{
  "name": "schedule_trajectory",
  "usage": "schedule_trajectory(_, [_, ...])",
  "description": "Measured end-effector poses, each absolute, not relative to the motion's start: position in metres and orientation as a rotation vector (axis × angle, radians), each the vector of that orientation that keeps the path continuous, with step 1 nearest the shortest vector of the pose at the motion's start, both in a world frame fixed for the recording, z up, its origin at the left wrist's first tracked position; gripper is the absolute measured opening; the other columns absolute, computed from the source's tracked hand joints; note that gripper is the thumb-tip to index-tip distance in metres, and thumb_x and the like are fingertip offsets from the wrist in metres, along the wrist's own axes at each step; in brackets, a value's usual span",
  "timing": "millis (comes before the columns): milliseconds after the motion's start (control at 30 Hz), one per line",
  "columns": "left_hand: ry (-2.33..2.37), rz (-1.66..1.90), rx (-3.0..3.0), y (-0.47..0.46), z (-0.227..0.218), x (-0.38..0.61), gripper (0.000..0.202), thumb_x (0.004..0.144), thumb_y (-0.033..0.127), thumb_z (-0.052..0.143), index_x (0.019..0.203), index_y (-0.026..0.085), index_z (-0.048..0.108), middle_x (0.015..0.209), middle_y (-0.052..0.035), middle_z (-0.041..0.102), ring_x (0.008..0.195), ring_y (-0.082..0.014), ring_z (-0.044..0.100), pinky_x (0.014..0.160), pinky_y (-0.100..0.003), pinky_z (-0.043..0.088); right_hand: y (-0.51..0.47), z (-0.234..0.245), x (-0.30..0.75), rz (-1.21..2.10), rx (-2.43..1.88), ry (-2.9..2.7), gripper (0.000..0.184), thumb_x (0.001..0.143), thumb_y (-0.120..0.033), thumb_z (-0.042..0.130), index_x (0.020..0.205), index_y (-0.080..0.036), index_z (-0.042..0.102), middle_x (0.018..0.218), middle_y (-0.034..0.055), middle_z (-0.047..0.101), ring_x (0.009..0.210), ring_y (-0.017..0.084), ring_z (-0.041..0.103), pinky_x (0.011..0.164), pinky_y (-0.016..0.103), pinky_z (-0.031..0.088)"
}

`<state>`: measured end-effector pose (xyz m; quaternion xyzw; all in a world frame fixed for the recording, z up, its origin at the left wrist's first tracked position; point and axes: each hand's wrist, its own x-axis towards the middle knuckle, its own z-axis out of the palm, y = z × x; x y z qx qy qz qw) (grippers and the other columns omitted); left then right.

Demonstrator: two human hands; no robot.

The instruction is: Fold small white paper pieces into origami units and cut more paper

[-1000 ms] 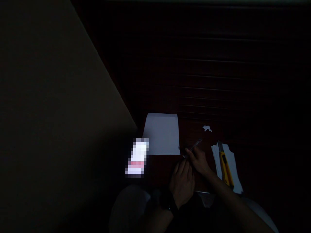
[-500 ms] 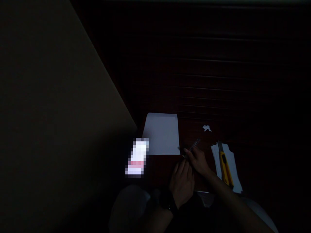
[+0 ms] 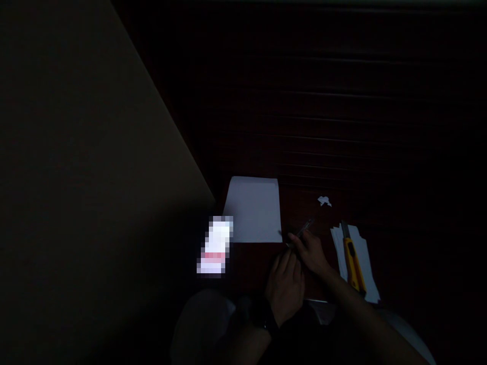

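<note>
My right hand (image 3: 312, 252) is closed around a slim, clear-looking pen (image 3: 308, 223), whose upper end sticks out past the fingers to the upper right. Just below and left, my left hand (image 3: 286, 286) lies on the dark table with its fingers stretched forward, a dark watch (image 3: 262, 317) on the wrist. The fingertips of both hands are close together beside a tiny pale scrap (image 3: 289, 245), mostly hidden. A white sheet of paper (image 3: 254, 209) lies just beyond, to the left. Dim light hides the finer detail of the fingers.
On the right, a yellow box cutter (image 3: 353, 266) rests on a stack of white papers (image 3: 367, 268). Torn paper scraps (image 3: 324, 201) lie farther back. A bright, pixelated phone-like screen (image 3: 215, 247) is at the left, near a pale wall (image 3: 95, 152).
The pen's upper end tilts very slightly in my right hand. My left hand and the other things stay where they were.
</note>
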<state>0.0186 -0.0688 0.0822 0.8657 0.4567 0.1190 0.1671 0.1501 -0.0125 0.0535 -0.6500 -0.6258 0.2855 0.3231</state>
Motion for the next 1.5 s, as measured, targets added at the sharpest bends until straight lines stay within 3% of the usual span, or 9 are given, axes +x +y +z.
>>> schedule_trajectory(433, [1.307, 0.329, 2.47, -0.0694, 0.0794, 0.0182, 0.039, 0.087, 0.023, 0.039, 0.123, 0.011, 0.049, 0.131, -0.0128, 0.047, 0.126, -0.0262, 0.037, 0.108, -0.045, 0.026, -0.0126, 0.056, 0.1495, 0.756, -1.708, -1.592, 0.027, 0.086, -0.039, 0.05, 0.066, -0.02, 0.05, 0.068, -0.0003, 0.056, 0.063, 0.015, 0.052, 0.061, 0.026, 0.037])
schedule_trajectory(700, [1.32, 0.332, 2.472, -0.072, 0.073, 0.0165, 0.044, 0.09, 0.026, 0.035, 0.13, 0.009, 0.042, 0.14, -0.0128, 0.038, 0.13, -0.026, 0.03, 0.109, -0.044, 0.024, -0.0158, 0.0506, 0.1547, 0.72, -1.805, -1.43, 0.031, 0.087, -0.042, 0.048, 0.067, -0.019, 0.048, 0.062, -0.002, 0.053, 0.057, 0.013, 0.047, 0.052, 0.023, 0.035])
schedule_trajectory(1500, [1.331, 0.375, 2.5, -0.0703, 0.0757, 0.0167, 0.042, 0.088, 0.025, 0.039, 0.127, 0.01, 0.046, 0.135, -0.0138, 0.044, 0.126, -0.027, 0.037, 0.105, -0.045, 0.03, -0.0168, 0.0539, 0.1533, 0.696, -1.796, -1.496, 0.032, 0.086, -0.044, 0.048, 0.065, -0.02, 0.05, 0.064, -0.0006, 0.055, 0.059, 0.015, 0.049, 0.056, 0.026, 0.036])
